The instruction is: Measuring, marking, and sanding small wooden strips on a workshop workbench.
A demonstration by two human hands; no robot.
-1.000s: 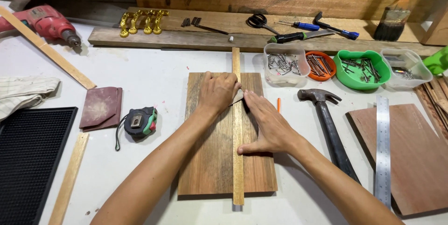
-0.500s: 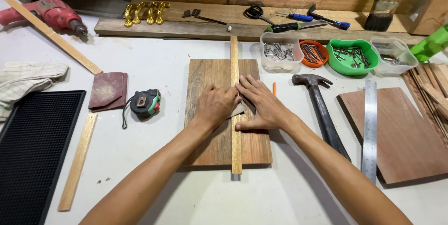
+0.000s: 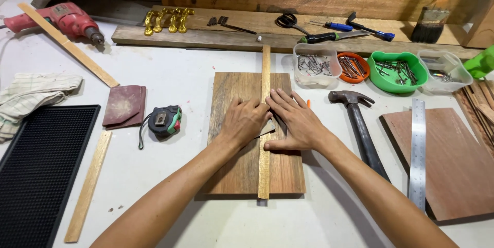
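Nearest to us, our two forearms run up from the bottom edge and meet over the brown rectangular wooden board (image 3: 242, 165) lying flat on the white worktable (image 3: 170, 196). A thin pale wooden strip (image 3: 264, 124) lies lengthwise across the board, its ends overhanging both the near and far edges. Our left hand (image 3: 246, 122) rests palm down on the board just left of the strip, fingers loosely curled, with what looks like a small flat blade or pencil tucked under it; we cannot tell whether it is gripped or merely pressed down. Our right hand (image 3: 296, 122) lies flat and spread, thumb along the strip's right side, pressing rather than grasping.

Compared with a second ago, our right hand has slid up the strip from lower on the board to sit level with the left, so both hands now pin the strip at the same spot, which we judge steadies it there.

Left of the board lie a green and black tape measure (image 3: 164, 121), a dark red sanding pad (image 3: 125, 105) and a black ribbed mat (image 3: 38, 168). To the right are a black-handled claw hammer (image 3: 360, 124), a steel ruler (image 3: 418, 155) and a reddish plywood panel (image 3: 453, 160). Farther off stand tubs of nails (image 3: 315, 65), a red power drill (image 3: 67, 19), screwdrivers and a paintbrush (image 3: 435, 14) on rough planks.
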